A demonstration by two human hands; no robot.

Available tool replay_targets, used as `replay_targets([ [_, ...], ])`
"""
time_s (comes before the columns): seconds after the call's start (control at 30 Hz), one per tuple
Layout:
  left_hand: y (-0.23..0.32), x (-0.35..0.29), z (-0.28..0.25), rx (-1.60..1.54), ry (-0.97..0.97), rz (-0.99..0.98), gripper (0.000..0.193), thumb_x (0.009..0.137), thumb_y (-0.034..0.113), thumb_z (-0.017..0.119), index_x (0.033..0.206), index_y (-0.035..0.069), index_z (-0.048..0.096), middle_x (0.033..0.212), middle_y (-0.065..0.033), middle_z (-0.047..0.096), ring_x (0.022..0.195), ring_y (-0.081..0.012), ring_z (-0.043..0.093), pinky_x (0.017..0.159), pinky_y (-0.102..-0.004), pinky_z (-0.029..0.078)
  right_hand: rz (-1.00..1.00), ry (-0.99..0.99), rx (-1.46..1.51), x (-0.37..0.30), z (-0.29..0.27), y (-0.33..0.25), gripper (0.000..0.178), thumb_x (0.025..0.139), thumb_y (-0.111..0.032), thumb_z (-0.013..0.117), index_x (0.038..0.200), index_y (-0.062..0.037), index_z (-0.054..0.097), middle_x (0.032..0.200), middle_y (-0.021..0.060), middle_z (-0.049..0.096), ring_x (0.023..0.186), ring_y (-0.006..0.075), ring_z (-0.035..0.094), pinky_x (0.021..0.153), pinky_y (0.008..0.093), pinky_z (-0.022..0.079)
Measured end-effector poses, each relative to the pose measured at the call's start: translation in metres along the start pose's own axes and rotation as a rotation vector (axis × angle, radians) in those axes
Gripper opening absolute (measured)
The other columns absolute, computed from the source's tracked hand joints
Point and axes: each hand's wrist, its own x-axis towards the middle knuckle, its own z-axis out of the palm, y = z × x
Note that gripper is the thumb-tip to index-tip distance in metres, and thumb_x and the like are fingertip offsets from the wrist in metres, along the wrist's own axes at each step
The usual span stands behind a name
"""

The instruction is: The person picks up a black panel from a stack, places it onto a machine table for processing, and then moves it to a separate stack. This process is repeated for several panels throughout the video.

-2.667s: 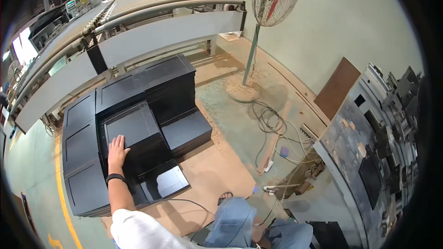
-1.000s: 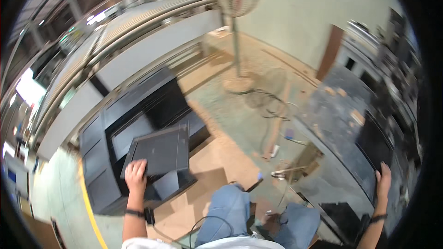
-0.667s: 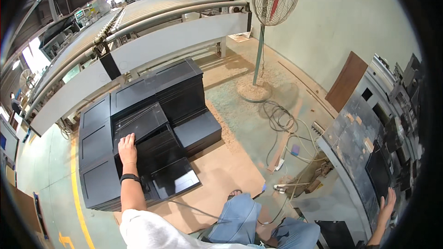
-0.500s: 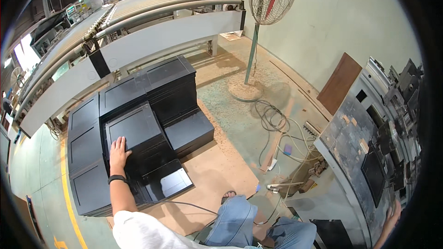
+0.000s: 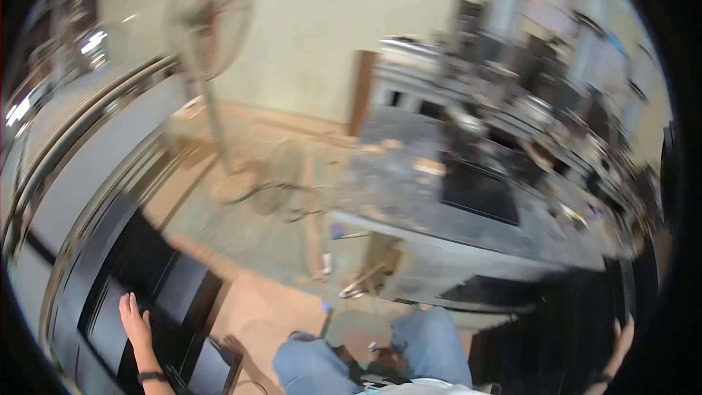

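Note:
My left hand (image 5: 135, 320) is at the lower left, fingers stretched out, over the stacks of black framed panels (image 5: 164, 278). Whether it touches them is hard to tell in the blur. Nothing shows in its grasp. Close to the right rim is my right hand (image 5: 623, 340), its fingers apparently extended and holding nothing that I can see. Beside it, at the lower right, stand dark black panels (image 5: 541, 329). Another black panel (image 5: 479, 194) lies flat on the grey machine table (image 5: 395, 175).
A machine with several upright cylinders (image 5: 504, 0) rises behind the table. At the left runs a roller conveyor (image 5: 110, 95), with a pedestal fan (image 5: 212, 22) beyond it. A brown board (image 5: 252, 307), cables (image 5: 270, 189) and sawdust lie on the floor.
My view has swung to the right, smearing the picture. The panel stacks and fan now sit farther left, and the machine table is nearer the middle. My left hand remains by the stacks.

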Motion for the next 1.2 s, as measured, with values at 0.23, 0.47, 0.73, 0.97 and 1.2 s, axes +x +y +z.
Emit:
replay_targets([
  [0.23,0.495,0.09,-0.06,-0.973,-0.1,0.929,0.047,0.068,0.011,0.074,0.112,0.005,0.06,0.11,-0.0149,0.059,0.11,-0.0327,0.054,0.093,-0.0422,0.044,-0.456,0.449,0.293,-0.062,-0.044,-0.099,0.042,0.068,0.009,0.056,0.106,-0.0076,0.064,0.108,0.0097,0.066,0.104,0.0334,0.06,0.092,0.0422,0.047],
  [0.47,0.77,0.034,-0.037,-0.636,-0.283,1.053,0.08,0.083,0.061,0.052,0.135,0.001,0.044,0.143,-0.0137,0.039,0.137,-0.0296,0.029,0.111,-0.0514,0.02,-0.832,0.304,0.769,-0.053,-0.034,-0.259,0.045,0.062,0.006,0.059,0.103,-0.0103,0.065,0.104,0.0089,0.067,0.103,0.0276,0.062,0.09,0.0382,0.048],
  [0.73,0.649,-0.011,-0.085,-0.696,-0.026,1.217,0.04,0.068,0.019,0.067,0.106,0.008,0.061,0.103,-0.0066,0.057,0.1,-0.025,0.053,0.084,-0.0373,0.044,-1.049,0.243,0.767,-0.023,0.042,-0.395,0.051,0.064,-0.001,0.065,0.113,-0.016,0.062,0.109,0.002,0.066,0.105,0.023,0.061,0.09,0.0401,0.047],
  [0.97,0.41,-0.023,-0.11,-0.505,0.11,1.095,0.027,0.069,0.013,0.065,0.097,0.014,0.068,0.088,-0.0018,0.058,0.083,-0.0224,0.056,0.071,-0.033,0.048,-1.131,-0.09,0.696,-0.01,0.1,-0.46,0.053,0.079,-0.043,0.065,0.123,-0.014,0.058,0.132,0.0051,0.054,0.126,0.0273,0.045,0.095,0.0489,0.042],
  [1.2,0.199,-0.08,-0.15,-0.058,0.052,0.428,0.032,0.07,0.01,0.054,0.1,0.006,0.065,0.096,-0.0073,0.064,0.089,-0.0274,0.059,0.076,-0.0408,0.047,-1.196,-0.131,0.82,-0.025,0.071,-0.501,0.048,0.078,-0.025,0.066,0.122,-0.007,0.059,0.127,0.0112,0.057,0.123,0.0315,0.049,0.102,0.0387,0.039],
])
